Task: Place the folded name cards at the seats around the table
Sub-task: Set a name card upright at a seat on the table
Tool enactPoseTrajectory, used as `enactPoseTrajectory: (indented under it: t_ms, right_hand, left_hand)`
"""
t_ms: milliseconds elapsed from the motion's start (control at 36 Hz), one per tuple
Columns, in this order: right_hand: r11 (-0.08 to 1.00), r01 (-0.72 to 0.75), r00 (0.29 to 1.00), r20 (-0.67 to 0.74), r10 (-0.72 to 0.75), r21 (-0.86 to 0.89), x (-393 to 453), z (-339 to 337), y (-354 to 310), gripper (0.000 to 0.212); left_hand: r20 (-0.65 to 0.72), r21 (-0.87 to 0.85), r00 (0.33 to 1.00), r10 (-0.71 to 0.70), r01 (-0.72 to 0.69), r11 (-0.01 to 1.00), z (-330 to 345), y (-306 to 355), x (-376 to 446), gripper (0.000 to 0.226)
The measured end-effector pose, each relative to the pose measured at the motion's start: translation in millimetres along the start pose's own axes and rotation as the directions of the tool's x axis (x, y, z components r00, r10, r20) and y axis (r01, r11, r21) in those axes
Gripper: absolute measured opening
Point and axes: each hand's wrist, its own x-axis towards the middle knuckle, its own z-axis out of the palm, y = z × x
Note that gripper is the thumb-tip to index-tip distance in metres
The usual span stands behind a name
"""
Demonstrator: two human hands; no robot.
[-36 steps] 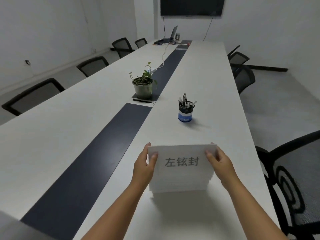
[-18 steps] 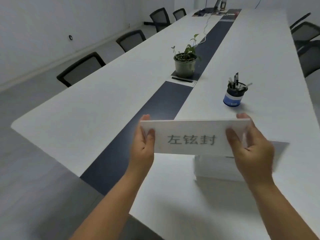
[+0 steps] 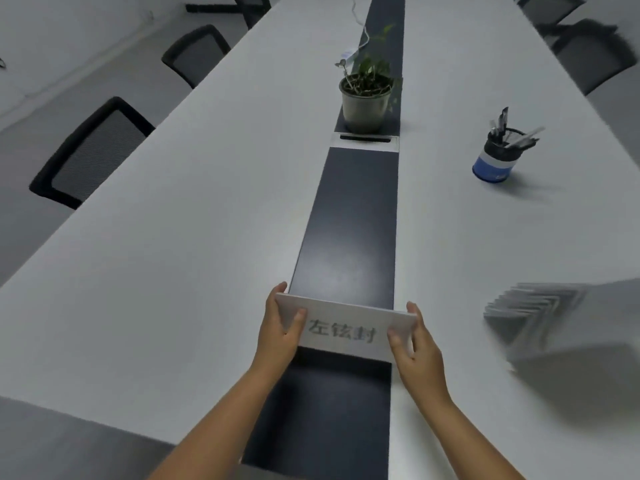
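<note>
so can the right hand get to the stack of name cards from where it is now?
Probably yes. The right hand is pinching one end of the name card with the left hand, so it must let go first. The stack of name cards lies to its right, with only bare table between.

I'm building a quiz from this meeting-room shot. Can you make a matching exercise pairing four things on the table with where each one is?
Things:
1. white folded name card with grey characters
2. blurred stack of white folded name cards
3. green plant in a grey pot
4. blue and black pen cup

Places:
A. on the dark centre strip, far along the table
B. held between both hands over the near end of the strip
C. near right, on the white tabletop
D. right of the strip, past the stack

Pairs: 1-B, 2-C, 3-A, 4-D
</note>
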Motion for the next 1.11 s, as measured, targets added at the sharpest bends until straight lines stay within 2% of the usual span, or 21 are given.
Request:
enactPoseTrajectory:
  t_ms: [222, 306, 361, 444, 500, 750, 917, 1111]
  right_hand:
    - [0.994, -0.104, 0.994, -0.041, 0.103, -0.018, 14, 23, 12, 0.061]
    - [0.979, -0.197, 0.977, -0.07, 0.201, 0.056, 9, 27, 18, 0.062]
    - [0.975, -0.22, 0.966, -0.131, 0.224, 0.044, 7, 29, 25, 0.051]
    - [0.975, -0.22, 0.958, -0.185, 0.217, 0.003, 6, 33, 25, 0.027]
    - [0.979, -0.203, 0.959, -0.199, 0.201, 0.01, 11, 34, 21, 0.019]
    - [0.982, -0.14, 0.964, -0.245, 0.106, -0.125, 39, 39, 22, 0.023]
    - [0.967, -0.137, 0.961, -0.265, 0.077, -0.216, 38, 38, 41, 0.011]
    - [0.969, -0.107, 0.953, -0.302, 0.036, -0.221, 40, 42, 44, 0.011]
  left_hand:
    - [0.16, 0.046, 0.985, -0.07, 0.063, 0.997, -12, -24, 39, 0.056]
    - [0.077, 0.025, 0.988, -0.137, 0.136, 0.99, -15, -41, 31, 0.057]
    - [-0.023, 0.049, 0.983, -0.185, 0.186, 0.981, -18, -52, 25, 0.05]
    - [-0.081, 0.071, 0.976, -0.201, 0.207, 0.976, -20, -59, 19, 0.037]
    - [-0.081, 0.08, 0.98, -0.181, 0.187, 0.979, -19, -59, 18, 0.031]
    - [-0.159, 0.111, 0.967, -0.198, 0.217, 0.97, -11, -55, 25, 0.026]
    - [-0.145, 0.129, 0.973, -0.179, 0.198, 0.972, -11, -52, 42, 0.024]
    - [-0.144, 0.148, 0.973, -0.178, 0.199, 0.969, -10, -54, 47, 0.019]
